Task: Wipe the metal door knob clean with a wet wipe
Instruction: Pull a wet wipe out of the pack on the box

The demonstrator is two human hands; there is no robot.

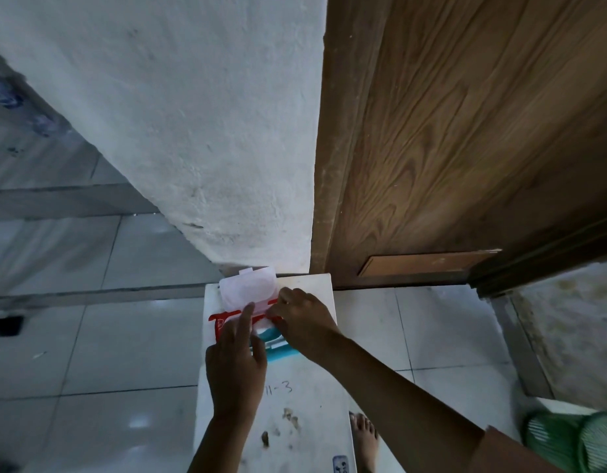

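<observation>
A red and teal wet wipe pack (223, 325) lies on a white box (307, 399) at the foot of the wall. Its clear flip lid (249, 287) stands open, tilted back toward the wall. My left hand (235, 365) rests on the pack and holds it down, index finger stretched toward the lid. My right hand (303, 319) pinches at the pack's opening, where a bit of white wipe (262, 323) shows. The metal door knob is out of view.
A brown wooden door (465, 148) fills the upper right, with a white plaster wall (192, 114) to its left. Pale floor tiles surround the box. A bare foot (365, 438) stands beside the box, and a green ribbed object (568, 435) sits at the lower right.
</observation>
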